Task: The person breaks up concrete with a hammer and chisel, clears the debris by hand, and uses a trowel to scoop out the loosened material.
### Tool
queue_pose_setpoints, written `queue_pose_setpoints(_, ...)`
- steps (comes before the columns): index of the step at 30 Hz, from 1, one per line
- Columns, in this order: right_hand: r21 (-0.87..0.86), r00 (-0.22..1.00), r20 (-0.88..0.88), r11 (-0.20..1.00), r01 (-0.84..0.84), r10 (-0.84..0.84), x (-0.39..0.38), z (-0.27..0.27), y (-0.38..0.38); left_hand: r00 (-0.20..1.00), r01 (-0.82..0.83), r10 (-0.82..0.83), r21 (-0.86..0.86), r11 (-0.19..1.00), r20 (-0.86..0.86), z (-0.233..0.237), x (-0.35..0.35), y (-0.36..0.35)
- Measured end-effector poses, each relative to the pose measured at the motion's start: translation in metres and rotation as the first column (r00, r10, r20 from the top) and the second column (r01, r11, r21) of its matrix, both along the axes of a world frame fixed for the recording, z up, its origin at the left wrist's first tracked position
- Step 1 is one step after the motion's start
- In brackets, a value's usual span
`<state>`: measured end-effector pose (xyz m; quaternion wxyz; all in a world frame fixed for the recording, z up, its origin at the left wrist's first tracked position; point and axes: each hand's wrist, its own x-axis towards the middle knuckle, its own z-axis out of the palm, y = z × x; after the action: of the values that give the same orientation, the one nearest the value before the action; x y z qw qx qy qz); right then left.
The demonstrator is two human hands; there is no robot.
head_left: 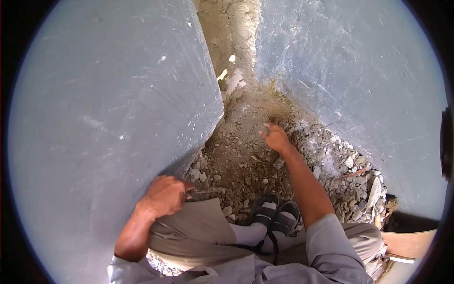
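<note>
My left hand (165, 195) is closed in a fist above my left knee, close to the left grey wall panel. Out of the fist sticks a thin, rod-like tool (210, 190) pointing right; the part inside the hand is hidden. My right hand (275, 137) reaches forward and down over the heap of dirt and rubble (246, 156). Its fingers are apart, the fingertips right at the loose soil near the corner, with nothing seen between them.
Grey scratched panels rise at left (113, 94) and right (350, 71), with a narrow earthen gap (231, 28) between them. Broken stones (350, 162) lie along the right panel. My sandalled feet (274, 215) stand in the rubble. A curved tan object (409, 242) lies lower right.
</note>
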<state>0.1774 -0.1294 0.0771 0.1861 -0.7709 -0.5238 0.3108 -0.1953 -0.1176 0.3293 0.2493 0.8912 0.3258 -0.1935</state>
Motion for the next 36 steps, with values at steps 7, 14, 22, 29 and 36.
queue_pose_setpoints(7,-0.116,0.963,0.158,0.973,-0.200,0.217,-0.041,-0.063,0.100,0.994,0.007,-0.016,-0.084,0.996,-0.110,-0.018,0.002,0.016)
queue_pose_setpoints(14,0.082,0.876,0.392,0.938,-0.336,0.280,-0.063,-0.139,0.126,0.993,-0.087,0.062,-0.269,0.959,-0.100,-0.019,0.001,0.023)
queue_pose_setpoints(22,0.018,0.845,0.489,0.966,-0.257,0.216,-0.042,-0.110,0.141,0.985,-0.083,0.048,-0.206,0.975,-0.166,0.004,0.021,0.027)
queue_pose_setpoints(29,-0.434,0.923,0.136,0.859,-0.271,0.360,-0.046,-0.113,0.154,0.995,-0.058,0.037,-0.232,0.971,-0.092,-0.004,0.012,0.022)
queue_pose_setpoints(36,-0.033,0.772,0.568,0.945,-0.325,0.285,-0.052,-0.136,0.121,0.995,-0.059,0.040,-0.225,0.973,-0.087,-0.006,0.013,0.021)
